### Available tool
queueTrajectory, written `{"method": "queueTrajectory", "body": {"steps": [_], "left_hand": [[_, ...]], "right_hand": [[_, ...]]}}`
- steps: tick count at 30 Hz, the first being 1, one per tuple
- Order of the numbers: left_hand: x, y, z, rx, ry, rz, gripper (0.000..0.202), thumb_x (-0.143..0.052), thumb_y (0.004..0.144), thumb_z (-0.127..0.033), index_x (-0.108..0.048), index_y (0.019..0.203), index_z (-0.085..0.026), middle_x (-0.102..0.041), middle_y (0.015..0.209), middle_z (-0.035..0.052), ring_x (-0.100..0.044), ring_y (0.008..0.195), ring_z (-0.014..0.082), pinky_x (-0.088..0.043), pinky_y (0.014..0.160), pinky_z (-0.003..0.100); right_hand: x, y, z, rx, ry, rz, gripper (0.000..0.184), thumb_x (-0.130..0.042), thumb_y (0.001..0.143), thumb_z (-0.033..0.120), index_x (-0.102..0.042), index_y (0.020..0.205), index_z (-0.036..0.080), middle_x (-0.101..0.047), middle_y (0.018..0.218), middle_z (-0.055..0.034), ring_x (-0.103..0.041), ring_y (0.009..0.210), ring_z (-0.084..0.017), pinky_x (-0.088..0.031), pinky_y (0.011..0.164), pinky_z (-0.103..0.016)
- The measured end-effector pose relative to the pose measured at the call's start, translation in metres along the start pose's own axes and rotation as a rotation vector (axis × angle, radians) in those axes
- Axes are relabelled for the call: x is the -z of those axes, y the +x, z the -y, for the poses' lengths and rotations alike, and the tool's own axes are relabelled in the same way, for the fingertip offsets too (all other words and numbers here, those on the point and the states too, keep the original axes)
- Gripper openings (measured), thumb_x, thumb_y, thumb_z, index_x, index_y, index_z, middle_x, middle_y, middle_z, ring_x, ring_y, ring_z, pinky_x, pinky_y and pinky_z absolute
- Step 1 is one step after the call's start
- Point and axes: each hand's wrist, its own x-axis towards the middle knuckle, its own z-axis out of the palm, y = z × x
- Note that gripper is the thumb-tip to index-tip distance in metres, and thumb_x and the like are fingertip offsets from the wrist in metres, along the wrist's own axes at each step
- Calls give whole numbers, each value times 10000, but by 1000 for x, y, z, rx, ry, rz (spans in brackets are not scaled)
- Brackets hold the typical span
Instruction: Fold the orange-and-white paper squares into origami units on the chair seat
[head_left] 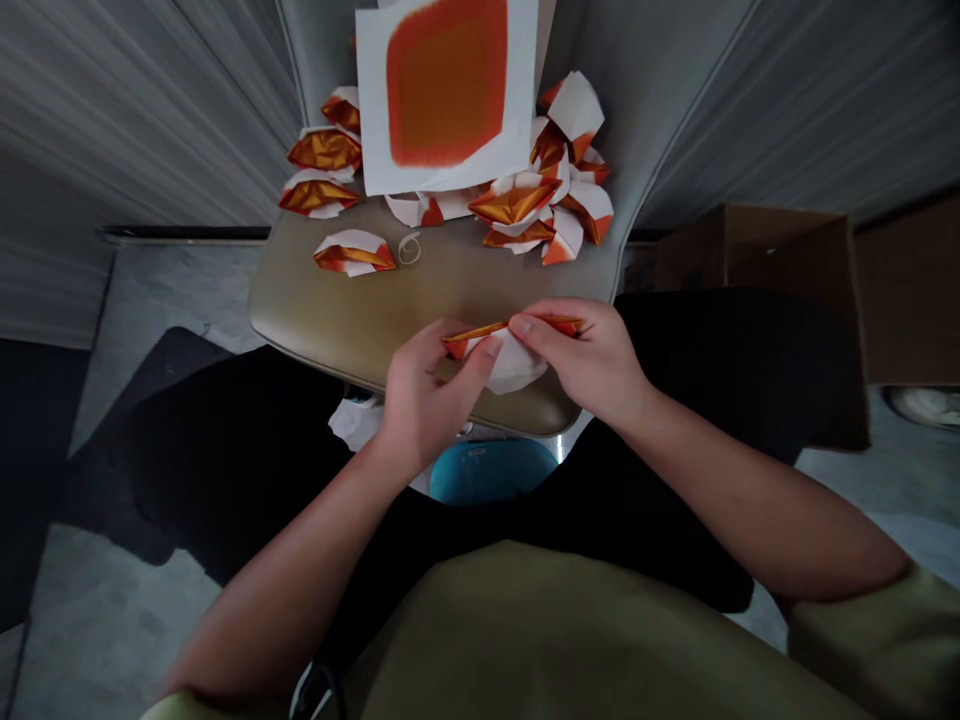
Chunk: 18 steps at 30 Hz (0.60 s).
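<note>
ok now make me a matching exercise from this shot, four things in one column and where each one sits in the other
Things
1. folded orange-and-white paper piece
2. square orange-printed paper sheet
3. small white paper curl
4. teal round object

Places
A. below the front edge of the olive chair seat
B. pinched between the left hand and right hand
C. on the seat, beside a lone folded paper piece
D. at the far end, above the seat

Pairs: 1-B, 2-D, 3-C, 4-A
</note>
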Motion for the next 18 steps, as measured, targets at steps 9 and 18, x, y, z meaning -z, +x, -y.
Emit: {"method": "queueTrajectory", "body": {"steps": [9,18], "left_hand": [[4,2,-1,-100,168,-52,166,-637,963,-294,-697,823,-226,-699,774,1,-635,720,143,-496,667,289],[23,0,15,-900,588,-258,283,-759,893,-203,-737,1173,-240,-777,1041,30,-722,887,188,-527,759,327]], "right_hand": [[-3,1,0,-2,-31,19,329,-717,877,554,-765,862,229,-691,760,17,-608,684,-121,-492,582,-237],[1,2,-14,-18,109,27,473,-627,882,721,-698,899,254,-689,819,5,-665,732,-148,-580,706,-295]]}}
